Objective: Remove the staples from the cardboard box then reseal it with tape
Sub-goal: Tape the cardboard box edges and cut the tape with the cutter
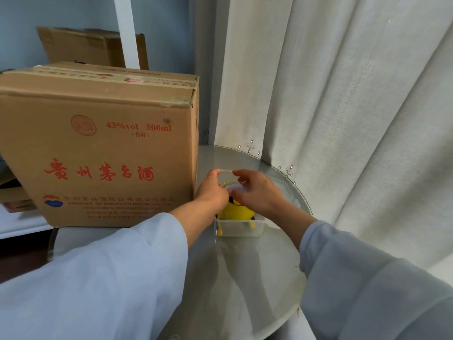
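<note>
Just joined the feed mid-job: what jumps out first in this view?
The big cardboard box with red lettering fills the left side, standing on the round glass table. Right beside it, the left hand and right hand reach into a clear plastic container holding a yellow tool and what looks like a tape roll. White curtains hang behind.
</note>
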Motion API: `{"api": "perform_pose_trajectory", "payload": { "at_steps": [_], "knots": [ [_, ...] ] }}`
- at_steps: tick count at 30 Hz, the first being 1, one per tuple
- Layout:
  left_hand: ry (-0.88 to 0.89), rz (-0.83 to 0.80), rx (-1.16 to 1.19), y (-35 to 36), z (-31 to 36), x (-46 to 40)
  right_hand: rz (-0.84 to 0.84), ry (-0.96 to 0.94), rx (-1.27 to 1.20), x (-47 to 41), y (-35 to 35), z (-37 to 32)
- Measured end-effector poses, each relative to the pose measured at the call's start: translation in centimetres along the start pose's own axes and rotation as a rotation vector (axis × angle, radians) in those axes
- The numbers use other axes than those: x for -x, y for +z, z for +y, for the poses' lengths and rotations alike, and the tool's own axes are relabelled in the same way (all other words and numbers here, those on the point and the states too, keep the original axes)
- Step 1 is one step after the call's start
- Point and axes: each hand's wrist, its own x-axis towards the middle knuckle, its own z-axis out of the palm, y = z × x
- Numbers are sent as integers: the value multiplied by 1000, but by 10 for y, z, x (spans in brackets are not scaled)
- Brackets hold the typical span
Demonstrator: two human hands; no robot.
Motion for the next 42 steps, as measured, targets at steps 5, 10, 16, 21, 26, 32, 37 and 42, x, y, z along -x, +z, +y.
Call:
{"api": "perform_pose_trajectory", "payload": {
  "at_steps": [5,10,16,21,26,32,37,42],
  "knots": [
    [-34,-1,-7,5,-3,-1,120,376,39,-6,-10,36],
    [-31,12,-30,9,-2,-2,-59,737,116,0,1,80],
    [-42,48,-17,11,-1,-6,162,749,-92,7,-18,73],
    [-105,47,151,10,-6,-14,476,634,-76,18,-46,44],
    [-193,74,352,6,-12,-16,586,342,-549,19,-47,-1],
    [-230,58,387,2,-14,-14,-20,115,7,21,-3,-3],
    [-152,-6,216,4,-26,-16,-123,8,125,24,1,2],
    [-119,-7,160,7,-30,-18,-167,-4,207,25,-6,3]
  ]
}}
